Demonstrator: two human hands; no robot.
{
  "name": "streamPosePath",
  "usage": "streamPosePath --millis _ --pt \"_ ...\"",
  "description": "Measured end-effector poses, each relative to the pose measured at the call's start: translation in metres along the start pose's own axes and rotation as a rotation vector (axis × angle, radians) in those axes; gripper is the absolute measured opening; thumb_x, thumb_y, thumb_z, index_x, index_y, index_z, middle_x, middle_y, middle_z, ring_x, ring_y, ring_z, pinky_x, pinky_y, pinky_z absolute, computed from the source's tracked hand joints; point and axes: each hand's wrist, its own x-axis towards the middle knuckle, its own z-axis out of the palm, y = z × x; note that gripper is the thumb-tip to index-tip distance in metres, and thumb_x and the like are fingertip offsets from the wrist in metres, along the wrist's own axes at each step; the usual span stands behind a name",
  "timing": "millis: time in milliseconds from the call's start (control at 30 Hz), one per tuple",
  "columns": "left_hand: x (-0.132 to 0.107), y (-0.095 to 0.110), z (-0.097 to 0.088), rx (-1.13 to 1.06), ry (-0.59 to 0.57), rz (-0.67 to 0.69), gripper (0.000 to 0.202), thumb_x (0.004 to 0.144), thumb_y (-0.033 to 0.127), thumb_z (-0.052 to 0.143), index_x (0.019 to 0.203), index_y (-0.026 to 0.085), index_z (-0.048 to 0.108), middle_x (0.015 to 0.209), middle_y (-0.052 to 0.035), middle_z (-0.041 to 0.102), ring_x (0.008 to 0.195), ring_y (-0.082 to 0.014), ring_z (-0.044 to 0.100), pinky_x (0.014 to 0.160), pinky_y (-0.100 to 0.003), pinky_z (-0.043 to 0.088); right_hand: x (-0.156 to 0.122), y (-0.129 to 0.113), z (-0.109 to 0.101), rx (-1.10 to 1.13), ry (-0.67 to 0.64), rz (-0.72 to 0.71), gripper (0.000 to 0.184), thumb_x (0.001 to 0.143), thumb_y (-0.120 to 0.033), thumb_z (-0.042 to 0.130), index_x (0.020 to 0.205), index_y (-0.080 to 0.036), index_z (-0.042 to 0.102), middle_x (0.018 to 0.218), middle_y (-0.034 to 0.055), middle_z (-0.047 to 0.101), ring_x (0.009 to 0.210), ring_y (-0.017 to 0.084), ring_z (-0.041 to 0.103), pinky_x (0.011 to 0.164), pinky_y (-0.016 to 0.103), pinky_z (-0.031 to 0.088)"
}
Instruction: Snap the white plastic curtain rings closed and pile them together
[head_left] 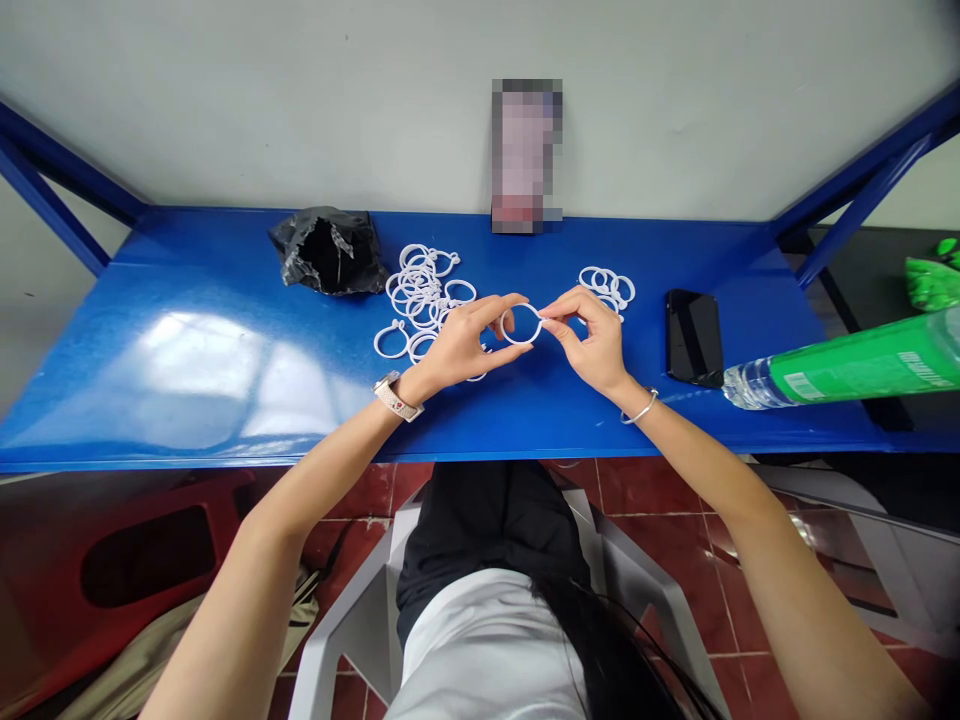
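Observation:
Both my hands hold one white plastic ring (521, 325) just above the blue table (225, 340). My left hand (465, 345) pinches its left side, with a watch on that wrist. My right hand (592, 340) pinches the right side with thumb and forefinger; a thin bangle sits on that wrist. A large heap of white rings (421, 290) lies behind my left hand. A small cluster of rings (609, 285) lies behind my right hand.
A crumpled black plastic bag (330, 250) lies at the back left. A black phone (694, 337) lies flat to the right. A green-labelled bottle (847, 367) lies on its side at the right edge. A blurred upright object (526, 155) leans on the wall.

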Motion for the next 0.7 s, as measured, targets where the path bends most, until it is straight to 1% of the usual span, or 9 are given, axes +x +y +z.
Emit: streamPosePath --millis 167,300,533,700 --pt "-0.0013 -0.0030 0.0019 -0.017 0.025 -0.042 0.051 0.087 0.045 0.069 0.129 0.018 0.059 0.086 -0.0036 0.070 0.072 -0.0145 0.064 0.076 -0.030 0.055 0.0013 -0.0017 0.0008 0.013 -0.016 0.037 0.020 0.094 -0.044 0.063 0.091 -0.025 0.070 0.091 0.0031 0.072 0.075 0.017 0.064 0.068 0.034 0.056" --pt "-0.0012 -0.0031 0.0013 -0.030 0.051 -0.049 0.052 0.088 0.042 0.069 0.132 0.017 0.057 0.087 -0.0041 0.070 0.073 -0.0145 0.064 0.076 -0.030 0.056 0.0018 -0.0031 0.0009 0.030 -0.011 0.027 0.017 0.094 -0.040 0.063 0.097 -0.025 0.070 0.098 0.0039 0.072 0.079 0.017 0.066 0.071 0.034 0.057" --pt "-0.0008 -0.0043 0.0002 -0.022 0.064 -0.063 0.052 0.088 0.044 0.067 0.132 0.018 0.057 0.090 -0.0050 0.071 0.076 -0.0156 0.065 0.080 -0.034 0.056 0.0013 -0.0029 0.0012 0.008 -0.010 0.032 0.017 0.094 -0.039 0.062 0.100 -0.026 0.070 0.101 0.0041 0.073 0.079 0.017 0.067 0.072 0.035 0.058" --pt "-0.0013 -0.0060 0.0015 -0.029 0.063 -0.081 0.053 0.089 0.046 0.066 0.134 0.020 0.056 0.092 -0.0049 0.071 0.076 -0.0160 0.065 0.080 -0.034 0.056 0.0009 -0.0020 0.0023 -0.010 0.007 0.050 0.017 0.095 -0.040 0.061 0.097 -0.025 0.070 0.099 0.0042 0.073 0.078 0.017 0.067 0.072 0.035 0.059"
